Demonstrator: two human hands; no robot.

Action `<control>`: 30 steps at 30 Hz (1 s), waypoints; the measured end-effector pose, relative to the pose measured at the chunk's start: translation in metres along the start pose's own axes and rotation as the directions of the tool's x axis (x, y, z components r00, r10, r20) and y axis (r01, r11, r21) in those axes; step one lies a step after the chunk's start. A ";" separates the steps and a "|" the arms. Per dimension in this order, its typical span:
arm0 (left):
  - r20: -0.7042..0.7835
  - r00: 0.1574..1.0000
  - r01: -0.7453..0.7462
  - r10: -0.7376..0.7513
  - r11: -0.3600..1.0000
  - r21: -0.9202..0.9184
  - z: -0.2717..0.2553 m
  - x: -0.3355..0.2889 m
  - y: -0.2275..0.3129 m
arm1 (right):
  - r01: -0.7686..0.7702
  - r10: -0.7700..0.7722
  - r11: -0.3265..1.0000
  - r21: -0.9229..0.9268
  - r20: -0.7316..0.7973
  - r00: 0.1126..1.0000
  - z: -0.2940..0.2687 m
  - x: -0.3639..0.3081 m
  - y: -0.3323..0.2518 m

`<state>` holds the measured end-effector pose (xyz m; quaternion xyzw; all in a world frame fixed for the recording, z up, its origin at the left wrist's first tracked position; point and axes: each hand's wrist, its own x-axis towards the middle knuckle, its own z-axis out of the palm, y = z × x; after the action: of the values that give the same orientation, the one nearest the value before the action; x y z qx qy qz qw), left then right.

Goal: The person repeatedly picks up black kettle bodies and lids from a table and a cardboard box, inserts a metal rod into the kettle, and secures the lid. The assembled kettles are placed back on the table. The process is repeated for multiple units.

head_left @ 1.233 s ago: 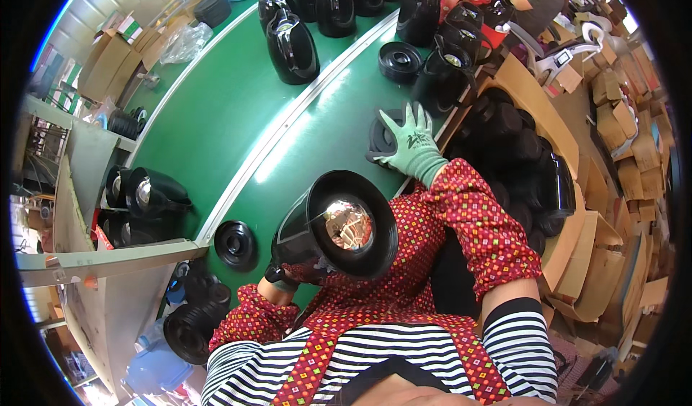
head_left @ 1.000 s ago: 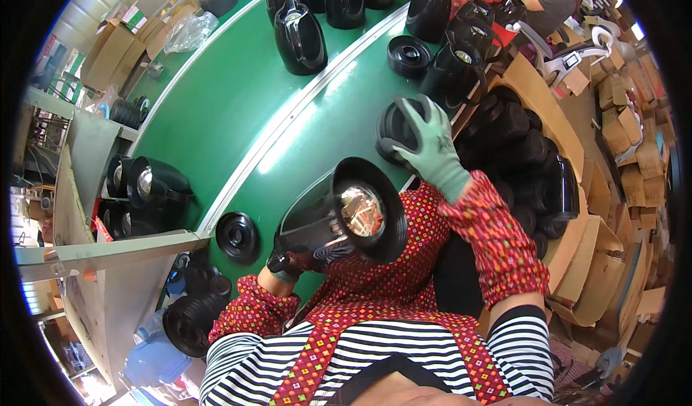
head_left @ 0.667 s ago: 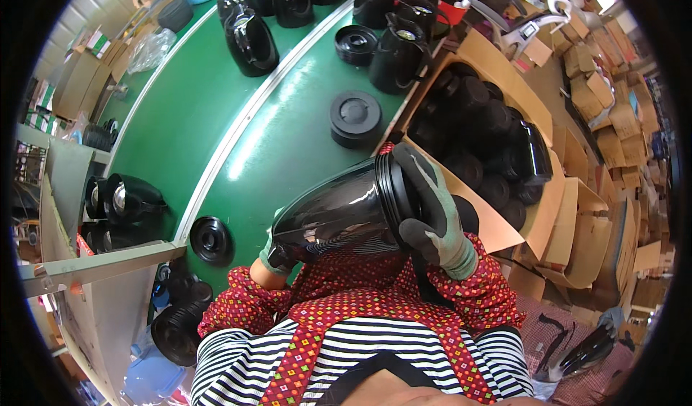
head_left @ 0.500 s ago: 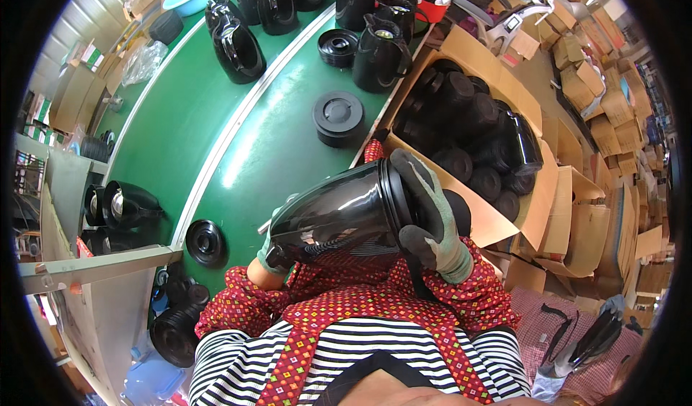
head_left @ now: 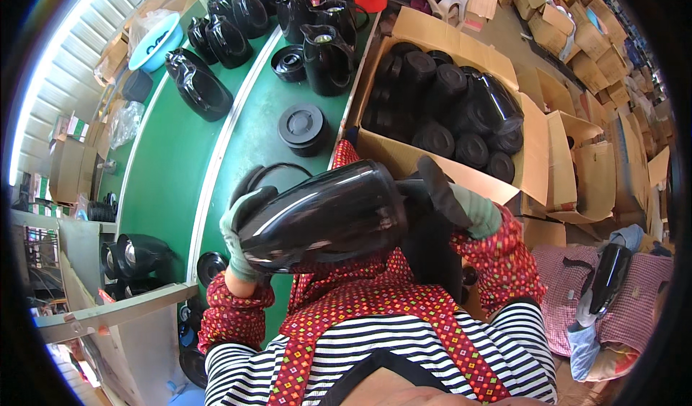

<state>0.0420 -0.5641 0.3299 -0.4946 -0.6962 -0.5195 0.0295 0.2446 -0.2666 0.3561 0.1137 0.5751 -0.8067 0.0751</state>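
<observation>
A glossy black jug body lies sideways in front of my chest, its wide end to the right. My left hand, in a grey-green glove with dark fingers, is closed around its narrower end; a curved black handle shows beyond it. My gloved right hand is beside the wide end, fingers bent around a dark piece that looks like the round black base, seen nearly edge-on and partly hidden. A stack of round black bases stands on the green table beyond the jug.
Several black jugs stand on the green table at the far side. A cardboard box full of black parts is at the right. A blue basin sits far left. At lower right, another person in checked clothing handles a black jug.
My right hand has moved right, away from the jug's wide end, where the ribbed round base sat before. The jug has shifted slightly left. The view has turned a little.
</observation>
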 end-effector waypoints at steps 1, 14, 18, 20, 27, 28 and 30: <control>0.057 0.995 0.082 -0.079 0.995 -0.049 0.001 -0.005 -0.007 | 0.053 -0.047 0.994 -0.096 0.068 0.997 -0.005 -0.004 -0.004; -0.010 0.985 -0.168 0.170 0.977 0.132 0.013 0.020 0.035 | -0.106 0.076 0.812 0.574 0.077 0.994 0.013 0.014 0.033; 0.139 0.966 0.242 -0.217 0.948 -0.207 0.019 -0.005 0.002 | 0.661 -0.693 0.712 -0.237 -0.083 0.716 0.035 0.007 0.031; 0.126 0.979 0.180 -0.162 0.972 -0.149 0.018 -0.008 0.003 | 0.721 -0.735 0.678 -0.145 -0.107 0.670 0.047 0.004 0.036; 0.108 0.991 -0.085 0.074 0.991 0.100 0.005 0.030 0.035 | 0.156 -0.135 0.893 0.421 -0.080 0.988 0.020 0.013 0.045; 0.226 0.921 0.354 -0.319 0.925 -0.139 0.002 0.011 0.012 | 0.403 -0.367 0.907 0.117 -0.247 0.897 0.026 0.014 0.055; 0.285 0.954 0.005 -0.095 0.953 0.302 0.005 -0.054 -0.062 | 0.645 -0.689 0.724 -0.246 -0.196 0.698 0.044 0.019 0.055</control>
<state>0.0270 -0.5938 0.2544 -0.5387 -0.7754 -0.3293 -0.0144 0.2359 -0.3264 0.3148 0.0010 0.6436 -0.7064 -0.2946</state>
